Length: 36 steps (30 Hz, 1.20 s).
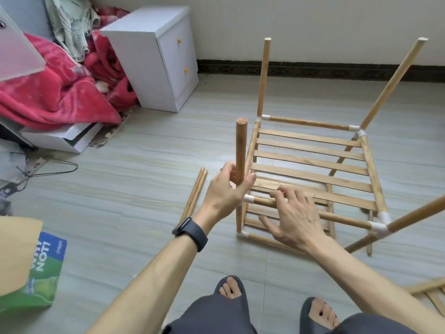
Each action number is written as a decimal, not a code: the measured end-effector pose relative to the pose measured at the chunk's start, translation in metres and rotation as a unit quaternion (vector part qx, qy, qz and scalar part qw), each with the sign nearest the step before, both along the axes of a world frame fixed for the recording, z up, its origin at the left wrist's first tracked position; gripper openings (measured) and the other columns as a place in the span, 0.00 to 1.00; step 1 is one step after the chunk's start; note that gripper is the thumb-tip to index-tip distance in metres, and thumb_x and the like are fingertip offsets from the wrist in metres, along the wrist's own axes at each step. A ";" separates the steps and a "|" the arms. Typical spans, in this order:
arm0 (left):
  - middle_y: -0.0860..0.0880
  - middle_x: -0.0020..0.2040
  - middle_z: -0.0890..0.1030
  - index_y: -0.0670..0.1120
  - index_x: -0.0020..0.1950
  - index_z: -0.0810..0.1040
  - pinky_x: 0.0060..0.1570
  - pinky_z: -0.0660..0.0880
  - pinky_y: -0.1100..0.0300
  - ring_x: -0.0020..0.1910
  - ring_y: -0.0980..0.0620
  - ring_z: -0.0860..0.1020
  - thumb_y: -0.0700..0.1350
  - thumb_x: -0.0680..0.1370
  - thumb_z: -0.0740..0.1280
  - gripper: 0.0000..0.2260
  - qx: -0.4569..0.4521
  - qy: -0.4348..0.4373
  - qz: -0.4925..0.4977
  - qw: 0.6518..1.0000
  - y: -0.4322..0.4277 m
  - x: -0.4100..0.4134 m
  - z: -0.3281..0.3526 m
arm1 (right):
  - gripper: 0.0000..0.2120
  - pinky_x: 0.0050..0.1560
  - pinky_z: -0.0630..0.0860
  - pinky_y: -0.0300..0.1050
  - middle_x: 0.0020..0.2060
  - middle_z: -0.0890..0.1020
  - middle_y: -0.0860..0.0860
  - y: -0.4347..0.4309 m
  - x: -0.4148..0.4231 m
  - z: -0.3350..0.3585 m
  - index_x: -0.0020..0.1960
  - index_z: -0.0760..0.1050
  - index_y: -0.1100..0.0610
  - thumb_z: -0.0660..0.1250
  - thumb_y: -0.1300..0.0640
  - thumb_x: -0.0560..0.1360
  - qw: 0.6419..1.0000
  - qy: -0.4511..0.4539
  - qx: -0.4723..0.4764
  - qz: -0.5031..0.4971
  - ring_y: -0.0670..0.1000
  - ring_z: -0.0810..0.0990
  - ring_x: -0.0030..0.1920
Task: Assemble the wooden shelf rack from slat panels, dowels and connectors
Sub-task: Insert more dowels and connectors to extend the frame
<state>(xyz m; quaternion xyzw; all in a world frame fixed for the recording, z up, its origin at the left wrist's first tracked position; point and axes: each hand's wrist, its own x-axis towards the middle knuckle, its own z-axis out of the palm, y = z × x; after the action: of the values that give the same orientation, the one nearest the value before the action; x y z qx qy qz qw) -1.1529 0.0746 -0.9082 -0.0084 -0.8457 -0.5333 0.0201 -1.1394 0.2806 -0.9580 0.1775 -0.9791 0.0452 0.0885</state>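
The right hand lies spread on the front rail, bracing the rack on the floor, while the left hand grips the dowel upright at the near-left connector; best keep it plumb like the far posts and push straight down.

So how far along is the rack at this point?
Done: the upper slat panel sits in white connectors, with three upright dowels in its other corners. In hand: the left hand grips the fourth dowel at the near-left corner while the right hand rests on the front rail. To do: two spare dowels on the floor and another slat panel.
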 end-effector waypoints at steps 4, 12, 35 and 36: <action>0.60 0.65 0.73 0.57 0.67 0.69 0.58 0.70 0.64 0.64 0.58 0.74 0.62 0.70 0.70 0.27 0.080 -0.074 0.083 0.991 -0.060 0.031 -0.045 | 0.36 0.65 0.67 0.60 0.73 0.71 0.53 -0.034 -0.013 0.006 0.69 0.69 0.49 0.65 0.28 0.69 0.999 0.009 -0.029 0.032 0.58 0.67 0.72; 0.43 0.72 0.69 0.51 0.76 0.63 0.66 0.69 0.51 0.71 0.44 0.68 0.51 0.78 0.67 0.27 -0.122 -0.328 0.234 0.907 -0.155 0.107 -0.153 | 0.44 0.78 0.55 0.60 0.82 0.40 0.50 -0.074 -0.060 0.004 0.81 0.44 0.37 0.51 0.21 0.71 0.989 -0.130 0.056 0.047 0.57 0.42 0.81; 0.47 0.46 0.84 0.50 0.48 0.77 0.38 0.77 0.60 0.38 0.52 0.82 0.49 0.76 0.69 0.05 -0.004 -0.248 0.263 0.933 -0.116 0.086 -0.146 | 0.37 0.70 0.67 0.63 0.82 0.47 0.51 -0.070 -0.049 0.001 0.76 0.60 0.41 0.60 0.26 0.73 0.990 -0.116 0.047 0.062 0.59 0.49 0.79; 0.46 0.46 0.84 0.50 0.49 0.77 0.38 0.77 0.60 0.35 0.54 0.82 0.48 0.76 0.70 0.05 0.038 -0.217 0.267 0.938 -0.114 0.079 -0.123 | 0.37 0.71 0.66 0.64 0.82 0.46 0.51 -0.069 -0.047 0.002 0.77 0.59 0.41 0.60 0.27 0.73 0.989 -0.125 0.051 0.068 0.60 0.48 0.79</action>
<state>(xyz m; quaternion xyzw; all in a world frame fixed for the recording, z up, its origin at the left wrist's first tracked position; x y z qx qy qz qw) -1.0743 -0.0393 -1.0310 0.3342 -0.7800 -0.5286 -0.0217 -1.1860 0.2114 -0.9558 0.2412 -0.9691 0.0233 -0.0467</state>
